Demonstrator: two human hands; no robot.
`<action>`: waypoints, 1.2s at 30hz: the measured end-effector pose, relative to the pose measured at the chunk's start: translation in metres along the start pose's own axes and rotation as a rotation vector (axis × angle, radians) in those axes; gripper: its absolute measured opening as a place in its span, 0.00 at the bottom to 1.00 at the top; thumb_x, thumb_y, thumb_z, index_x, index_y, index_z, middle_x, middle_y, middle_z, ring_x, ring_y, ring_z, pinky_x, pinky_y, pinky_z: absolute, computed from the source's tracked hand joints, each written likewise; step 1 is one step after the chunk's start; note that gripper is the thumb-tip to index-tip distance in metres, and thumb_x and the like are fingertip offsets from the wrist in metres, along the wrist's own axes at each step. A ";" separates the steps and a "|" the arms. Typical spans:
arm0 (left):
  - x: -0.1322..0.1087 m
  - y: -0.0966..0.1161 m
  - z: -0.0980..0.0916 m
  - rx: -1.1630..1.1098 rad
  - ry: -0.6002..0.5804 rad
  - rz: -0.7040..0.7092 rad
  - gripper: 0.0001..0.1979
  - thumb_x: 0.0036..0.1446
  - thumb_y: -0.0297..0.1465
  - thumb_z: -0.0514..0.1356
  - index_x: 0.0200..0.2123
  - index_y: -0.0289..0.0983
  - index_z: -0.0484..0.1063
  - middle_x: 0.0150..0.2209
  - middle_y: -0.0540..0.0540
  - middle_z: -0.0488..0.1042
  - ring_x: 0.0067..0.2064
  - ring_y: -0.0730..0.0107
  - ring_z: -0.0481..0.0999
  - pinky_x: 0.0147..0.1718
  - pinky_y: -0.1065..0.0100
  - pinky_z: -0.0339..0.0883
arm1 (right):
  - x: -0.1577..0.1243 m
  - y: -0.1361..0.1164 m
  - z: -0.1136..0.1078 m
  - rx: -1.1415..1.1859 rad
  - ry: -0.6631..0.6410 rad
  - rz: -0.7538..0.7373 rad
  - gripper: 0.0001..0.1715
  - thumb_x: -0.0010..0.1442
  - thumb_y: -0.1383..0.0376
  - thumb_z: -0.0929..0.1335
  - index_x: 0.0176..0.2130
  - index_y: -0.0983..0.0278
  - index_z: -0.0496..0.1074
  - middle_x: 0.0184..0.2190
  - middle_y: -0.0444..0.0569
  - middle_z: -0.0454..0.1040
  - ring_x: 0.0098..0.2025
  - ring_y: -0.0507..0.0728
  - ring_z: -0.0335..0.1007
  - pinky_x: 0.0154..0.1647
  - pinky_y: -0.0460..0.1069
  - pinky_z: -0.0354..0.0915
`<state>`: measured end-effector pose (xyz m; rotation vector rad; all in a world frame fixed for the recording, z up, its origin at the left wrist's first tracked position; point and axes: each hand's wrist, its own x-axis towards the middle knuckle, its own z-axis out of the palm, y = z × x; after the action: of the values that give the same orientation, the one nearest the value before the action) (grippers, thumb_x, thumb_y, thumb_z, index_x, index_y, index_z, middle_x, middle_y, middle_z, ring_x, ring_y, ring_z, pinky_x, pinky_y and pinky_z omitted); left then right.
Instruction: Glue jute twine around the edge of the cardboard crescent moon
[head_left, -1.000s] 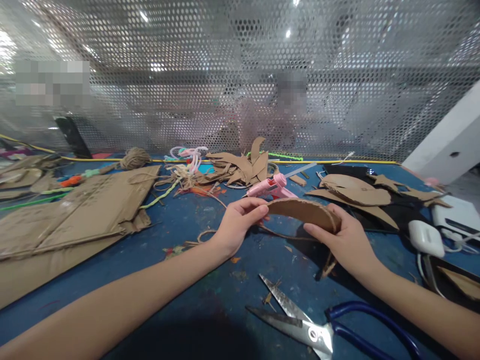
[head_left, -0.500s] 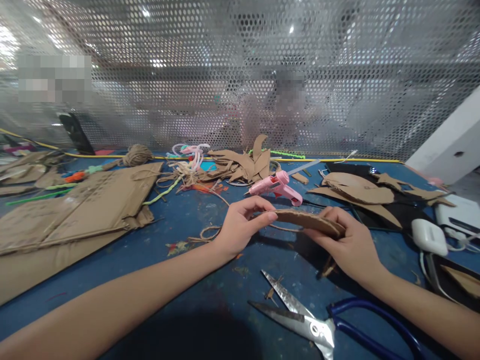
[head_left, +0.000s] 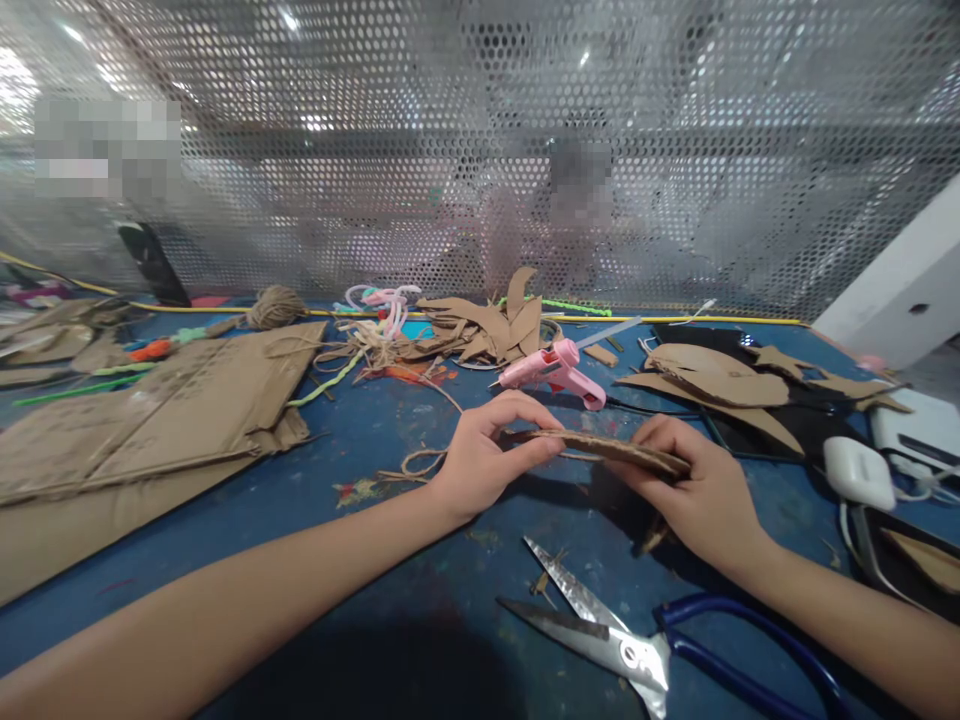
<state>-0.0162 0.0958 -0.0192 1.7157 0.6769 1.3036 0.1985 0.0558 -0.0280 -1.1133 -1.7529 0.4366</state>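
Between my two hands, just above the blue table, is a piece of cardboard (head_left: 600,446), seen nearly edge-on. My left hand (head_left: 491,462) pinches its left end between thumb and fingers. My right hand (head_left: 686,480) grips the right end, thumb below and fingers over the top. Behind the cardboard lies a pink glue gun (head_left: 551,370) with a clear glue stick in its back. Open scissors (head_left: 630,650) with dark blue handles rest on the table in front of my right forearm. A loose strand of twine (head_left: 420,465) lies left of my left hand.
Large folded cardboard (head_left: 172,410) covers the left side. Along the back sit a twine ball (head_left: 275,308) and a heap of cut cardboard pieces (head_left: 487,325). More cardboard shapes (head_left: 712,380) and a white earbud case (head_left: 859,472) lie at right. A perforated metal screen (head_left: 420,150) stands behind.
The cardboard has tilted flatter, so it now shows as a thinner edge. My left fingers have shifted slightly right and down along it; my right hand has barely moved.
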 end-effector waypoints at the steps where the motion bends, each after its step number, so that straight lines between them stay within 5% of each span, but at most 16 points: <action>1: 0.000 0.000 0.000 0.009 -0.006 0.013 0.08 0.50 0.35 0.67 0.31 0.36 0.77 0.32 0.45 0.75 0.36 0.69 0.73 0.37 0.68 0.67 | 0.000 0.000 0.000 -0.001 -0.001 -0.008 0.15 0.56 0.66 0.70 0.23 0.60 0.62 0.23 0.40 0.69 0.24 0.50 0.66 0.26 0.45 0.62; 21: 0.003 0.001 -0.001 -0.024 -0.021 -0.025 0.10 0.49 0.37 0.68 0.27 0.36 0.75 0.29 0.46 0.74 0.33 0.70 0.72 0.35 0.67 0.67 | 0.000 -0.001 0.000 -0.032 -0.020 -0.007 0.15 0.57 0.64 0.70 0.23 0.60 0.62 0.24 0.42 0.70 0.24 0.51 0.66 0.25 0.46 0.62; 29: 0.000 0.005 0.000 0.115 -0.089 0.234 0.04 0.51 0.31 0.68 0.30 0.38 0.77 0.29 0.47 0.76 0.37 0.67 0.73 0.41 0.63 0.67 | -0.003 0.002 -0.004 -0.136 -0.042 -0.217 0.09 0.57 0.68 0.68 0.27 0.60 0.66 0.25 0.42 0.71 0.25 0.50 0.68 0.27 0.45 0.63; 36: 0.001 0.005 0.000 0.102 -0.112 0.185 0.05 0.53 0.32 0.66 0.29 0.38 0.76 0.29 0.46 0.76 0.37 0.67 0.73 0.42 0.62 0.67 | -0.003 0.002 -0.003 -0.151 -0.048 -0.200 0.10 0.58 0.68 0.68 0.26 0.60 0.65 0.25 0.44 0.72 0.25 0.51 0.69 0.26 0.46 0.63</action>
<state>-0.0166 0.0942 -0.0141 1.9569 0.5377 1.3050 0.2025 0.0539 -0.0296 -1.0251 -1.9433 0.2128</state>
